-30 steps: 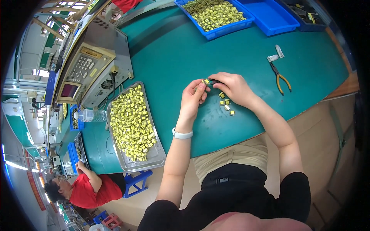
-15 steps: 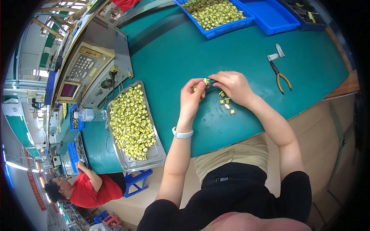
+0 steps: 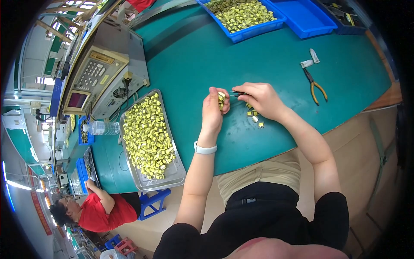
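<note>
My left hand [image 3: 211, 113] is curled, with its thumb raised, around several small yellow-and-dark block-shaped electronic components, like small transformers [image 3: 221, 97]. Facing it across a narrow gap, my right hand [image 3: 264, 100] pinches a thin dark two-pronged tool [image 3: 236, 93]. Its prongs point at the components and appear apart from them; its exact kind is unclear. Under and beside my right hand lie several more loose components [image 3: 252, 113] on the green table [image 3: 185, 64], one a little nearer to me [image 3: 261, 125].
At left, a metal tray [image 3: 176, 169] holds many components, beside a bench instrument [image 3: 108, 69] and plastic bottle [image 3: 103, 128]. Blue bins [image 3: 258, 32] stand at the far edge. Yellow-handled pliers [image 3: 315, 88] and white finger cots [image 3: 306, 63] lie right. A person in red [image 3: 108, 213] sits far left.
The two-pronged tool has come away from the component at my left fingertips. My left hand has turned and its thumb has lifted, showing the held components more.
</note>
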### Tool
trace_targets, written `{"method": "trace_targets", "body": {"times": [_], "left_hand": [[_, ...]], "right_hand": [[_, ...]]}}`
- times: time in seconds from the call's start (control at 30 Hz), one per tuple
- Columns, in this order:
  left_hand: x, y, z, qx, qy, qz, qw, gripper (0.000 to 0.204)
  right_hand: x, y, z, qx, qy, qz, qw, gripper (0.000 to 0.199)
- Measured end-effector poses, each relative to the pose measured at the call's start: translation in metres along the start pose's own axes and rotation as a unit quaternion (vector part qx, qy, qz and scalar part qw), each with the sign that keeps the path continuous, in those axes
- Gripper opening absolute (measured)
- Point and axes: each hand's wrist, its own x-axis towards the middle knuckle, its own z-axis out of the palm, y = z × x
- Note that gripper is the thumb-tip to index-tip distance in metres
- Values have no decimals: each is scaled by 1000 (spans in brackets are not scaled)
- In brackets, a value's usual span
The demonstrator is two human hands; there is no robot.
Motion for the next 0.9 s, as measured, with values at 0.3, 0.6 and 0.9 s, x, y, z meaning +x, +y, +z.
{"method": "trace_targets", "body": {"times": [0.3, 0.6, 0.9], "left_hand": [[-6, -3, 8, 218, 70, 109, 967, 59], [-10, -5, 12, 327, 95, 139, 930, 58], [-8, -7, 12, 302, 100, 151, 936, 61]], "right_hand": [[-2, -1, 3, -6, -14, -22, 1000, 19], [-4, 2, 6, -34, -11, -59, 998, 15], [-2, 0, 3, -34, -19, -62, 997, 15]]}}
